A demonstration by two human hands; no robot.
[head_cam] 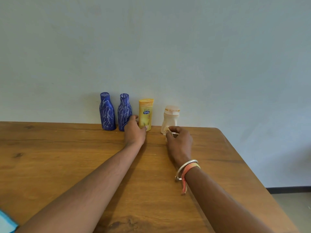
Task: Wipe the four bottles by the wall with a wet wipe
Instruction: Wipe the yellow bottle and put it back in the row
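Four bottles are standing upright along the wall [168,56] at the back of the bench [67,165], and we are reading them from left to right. Two blue bottles, the first [107,113] and the second [124,113], are standing close beside each other. Next, our left hand [134,132] is closing its grip around the base of the yellow bottle [145,111], thumb on the front face and fingers behind. Well apart to the right, the cream bottle [170,120] is waiting, and our right hand [179,140] is pinching the pale wet wipe [166,130] between thumb and fingertips, just against that bottle's foot. In our judgement we are readying the yellow bottle for wiping; we are advising a firm low hold, so that it is not tipping, and strokes running from cap down to base.
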